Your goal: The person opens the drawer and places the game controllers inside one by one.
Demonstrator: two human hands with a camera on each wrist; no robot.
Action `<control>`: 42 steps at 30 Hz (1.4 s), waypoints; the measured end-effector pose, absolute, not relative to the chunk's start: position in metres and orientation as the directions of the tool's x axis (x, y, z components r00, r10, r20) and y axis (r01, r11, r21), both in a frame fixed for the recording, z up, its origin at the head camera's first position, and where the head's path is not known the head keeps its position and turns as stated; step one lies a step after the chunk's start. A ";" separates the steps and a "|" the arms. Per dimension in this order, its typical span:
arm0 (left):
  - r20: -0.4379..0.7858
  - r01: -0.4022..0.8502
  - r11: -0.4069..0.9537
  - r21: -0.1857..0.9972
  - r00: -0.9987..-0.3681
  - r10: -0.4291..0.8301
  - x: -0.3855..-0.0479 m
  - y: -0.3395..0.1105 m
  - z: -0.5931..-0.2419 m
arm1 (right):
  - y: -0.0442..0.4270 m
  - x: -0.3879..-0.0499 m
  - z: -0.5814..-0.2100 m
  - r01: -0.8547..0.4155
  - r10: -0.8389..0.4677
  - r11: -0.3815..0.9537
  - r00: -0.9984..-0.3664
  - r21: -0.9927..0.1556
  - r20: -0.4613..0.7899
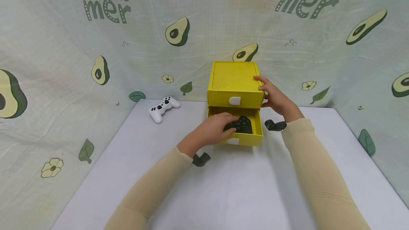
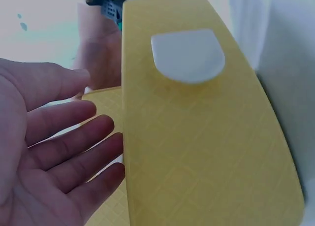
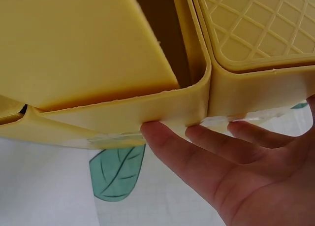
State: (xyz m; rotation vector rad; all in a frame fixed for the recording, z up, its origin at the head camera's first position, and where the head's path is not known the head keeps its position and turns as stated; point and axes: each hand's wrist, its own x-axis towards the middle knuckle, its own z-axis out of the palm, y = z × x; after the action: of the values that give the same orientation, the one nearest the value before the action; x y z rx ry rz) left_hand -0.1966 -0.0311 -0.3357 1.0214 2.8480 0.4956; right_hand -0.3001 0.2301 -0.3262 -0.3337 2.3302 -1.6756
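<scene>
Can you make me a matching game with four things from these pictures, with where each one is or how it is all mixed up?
Things
1. White controller
2. Black controller
3. Upper drawer
4. Right hand

Places and states
A. Pushed in
B. Fingertips against the yellow box
C. On the table, to the left of the box
D. Inside the pulled-out lower drawer

Right pairs: 1-C, 2-D, 3-A, 4-B
</scene>
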 end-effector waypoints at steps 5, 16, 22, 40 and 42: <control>0.112 0.630 0.693 0.351 -0.763 0.637 -0.186 -0.034 -0.341 | 0.230 -0.299 -0.327 -0.041 -0.330 0.344 -0.940 -0.938 -0.080; 0.288 0.685 0.585 0.433 -0.721 0.631 -0.170 -0.039 -0.355 | 0.229 -0.298 -0.328 -0.059 -0.349 0.358 -0.934 -0.932 -0.075; 0.298 0.679 0.583 0.447 -0.727 0.618 -0.164 -0.040 -0.358 | 0.229 -0.298 -0.330 -0.065 -0.353 0.343 -0.933 -0.937 -0.064; 0.347 0.588 0.625 0.513 -0.808 0.476 -0.151 -0.041 -0.380 | 0.228 -0.299 -0.333 -0.077 -0.344 0.340 -0.938 -0.937 -0.048; 0.363 0.590 0.623 0.513 -0.807 0.465 -0.151 -0.041 -0.384 | 0.228 -0.299 -0.334 -0.075 -0.341 0.339 -0.939 -0.938 -0.048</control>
State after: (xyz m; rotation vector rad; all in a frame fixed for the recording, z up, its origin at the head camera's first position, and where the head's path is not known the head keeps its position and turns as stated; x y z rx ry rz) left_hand -0.1509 -0.0406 -0.3838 0.9884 3.0034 1.0691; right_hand -0.2986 0.2283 -0.3337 -0.3750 2.3675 -1.6390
